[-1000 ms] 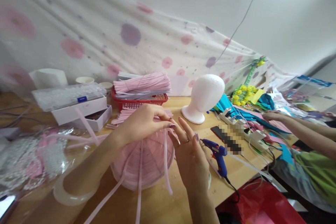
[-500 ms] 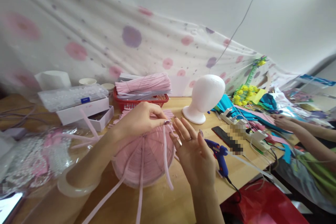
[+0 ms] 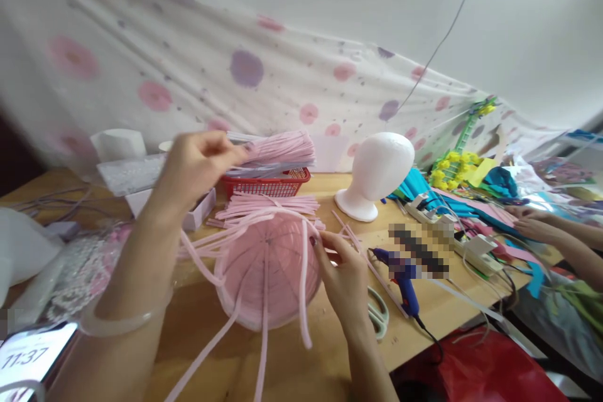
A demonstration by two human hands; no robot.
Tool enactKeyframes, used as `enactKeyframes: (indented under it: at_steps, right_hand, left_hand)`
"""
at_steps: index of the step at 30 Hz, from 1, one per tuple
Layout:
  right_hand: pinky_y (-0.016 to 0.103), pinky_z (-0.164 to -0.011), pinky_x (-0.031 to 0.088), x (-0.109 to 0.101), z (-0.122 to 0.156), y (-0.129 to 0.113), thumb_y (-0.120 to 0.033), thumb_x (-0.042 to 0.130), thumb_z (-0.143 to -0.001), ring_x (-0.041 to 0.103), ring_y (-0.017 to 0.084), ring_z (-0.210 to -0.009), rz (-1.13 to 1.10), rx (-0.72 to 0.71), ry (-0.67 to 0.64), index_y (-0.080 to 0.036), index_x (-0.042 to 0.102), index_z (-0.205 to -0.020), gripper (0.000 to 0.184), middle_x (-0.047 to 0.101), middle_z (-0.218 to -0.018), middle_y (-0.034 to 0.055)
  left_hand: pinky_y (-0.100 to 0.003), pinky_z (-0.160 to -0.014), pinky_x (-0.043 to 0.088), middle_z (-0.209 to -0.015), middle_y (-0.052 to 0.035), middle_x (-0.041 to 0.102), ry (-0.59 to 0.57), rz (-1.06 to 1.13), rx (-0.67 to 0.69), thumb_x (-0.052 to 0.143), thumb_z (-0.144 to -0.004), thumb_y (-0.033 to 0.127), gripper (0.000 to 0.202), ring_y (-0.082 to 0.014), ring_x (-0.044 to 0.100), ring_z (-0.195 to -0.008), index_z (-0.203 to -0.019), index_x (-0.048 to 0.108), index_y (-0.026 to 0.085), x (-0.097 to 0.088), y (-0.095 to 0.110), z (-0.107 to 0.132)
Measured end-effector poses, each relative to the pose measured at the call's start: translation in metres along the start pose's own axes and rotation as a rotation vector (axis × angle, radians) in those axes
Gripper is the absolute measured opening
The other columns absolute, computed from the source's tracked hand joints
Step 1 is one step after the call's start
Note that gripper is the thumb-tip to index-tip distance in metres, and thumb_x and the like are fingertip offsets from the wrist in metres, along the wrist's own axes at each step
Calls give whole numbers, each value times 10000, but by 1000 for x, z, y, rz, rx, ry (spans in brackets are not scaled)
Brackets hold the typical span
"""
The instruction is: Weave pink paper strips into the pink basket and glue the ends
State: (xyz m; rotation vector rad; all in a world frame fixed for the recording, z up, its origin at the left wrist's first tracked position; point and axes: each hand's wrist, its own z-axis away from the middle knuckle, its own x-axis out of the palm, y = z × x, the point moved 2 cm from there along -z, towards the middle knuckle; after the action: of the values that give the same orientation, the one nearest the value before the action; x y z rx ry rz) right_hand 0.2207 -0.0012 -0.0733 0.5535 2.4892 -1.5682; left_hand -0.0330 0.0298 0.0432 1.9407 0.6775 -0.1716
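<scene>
Pink domed piece [image 3: 287,276] sat on the bench [image 3: 330,358], mid-view, with the right hand [image 3: 346,270] at its rim.

Long pink strips [image 3: 306,301] trailed from the piece's edge, several toward the near side of the bench; the right hand's fingertips met the right rim, though whether they pinched it could not be determined; the left hand [image 3: 195,160] was raised, fingers curled, before the pink bundle [image 3: 285,147] in a red basket [image 3: 264,186], its grip too blurred to confirm; scissors [image 3: 382,331] lay partly hidden beside the right hand, a blue glue gun [image 3: 407,292] farther right, and a white foam head [image 3: 384,166] stood upright behind.
</scene>
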Motion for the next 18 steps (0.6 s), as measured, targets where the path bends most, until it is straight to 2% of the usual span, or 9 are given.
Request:
enactKeyframes:
  at_steps: [2,3,4,6,8,11,13,15,18]
  right_hand:
    - [347,-722,587,-1,-1,-2,-333,625,-897,706,221,-807,-2,-22,-16,-219,743,-983,185,755,-933,60]
    - [333,-709,590,-1,-1,-2,-332,621,-900,705,212,-797,-3,-29,-23,-220,743,-980,184,756,-933,56]
    - [319,-699,592,-2,-1,-2,-332,619,-901,705,205,-792,-3,-33,-26,-221,743,-978,184,756,-939,53]
    - [303,-694,596,-1,-2,-2,-334,615,-903,706,197,-801,1,-31,-25,-221,743,-974,185,756,-953,50]
    - [304,-701,599,0,-4,-1,-337,612,-902,708,197,-806,11,-16,-27,-219,740,-974,189,755,-956,51]
    - [305,-690,596,-2,-4,-1,-354,624,-886,712,207,-832,40,-3,-26,-218,733,-997,206,753,-976,58]
    - [308,-693,589,-14,1,-1,-393,645,-864,710,218,-855,64,7,27,-220,734,-982,228,754,-979,63]
    - [314,-691,575,-37,12,3,-458,668,-831,707,223,-808,110,53,111,-217,741,-903,262,757,-911,62]
    - [298,-577,516,-85,37,21,-590,687,-753,664,211,-616,314,268,134,-212,728,-763,381,709,-664,36]
  left_hand:
    - [-439,-1034,425,-970,-34,689,188,-394,2,513,-903,478,373,-261,583,-1029,-804,692,166,-22,-9,-3]
    - [-516,-1102,354,-1153,-76,659,250,-542,-4,525,-901,461,361,-328,524,-1178,-951,721,162,-29,-14,-4]
    - [-560,-1133,297,-1316,-111,588,301,-635,-6,571,-879,424,394,-374,440,-1294,-1150,690,165,-33,-17,-5]
    - [-532,-1162,278,-1468,-143,479,319,-629,41,634,-834,318,612,-351,373,-1387,-1412,509,163,-34,-19,-6]
    - [-418,-1157,330,-1440,-115,538,132,-468,125,598,-857,287,598,-255,471,-1339,-1428,484,148,-23,-14,-6]
    - [-328,-1119,382,-1395,-34,600,-471,-297,187,454,-947,370,439,-183,548,-1276,-1318,603,190,8,-1,2]
    - [-288,-1091,403,-1399,-5,597,-800,-282,206,401,-968,355,418,-165,563,-1268,-1305,618,237,29,4,9]
    - [-266,-1079,403,-1387,2,603,-870,-302,226,386,-964,271,413,-156,578,-1257,-1304,621,254,44,5,11]
    - [-247,-1048,412,-1366,-3,617,-800,-333,237,402,-942,201,422,-164,603,-1223,-1291,636,242,57,2,8]
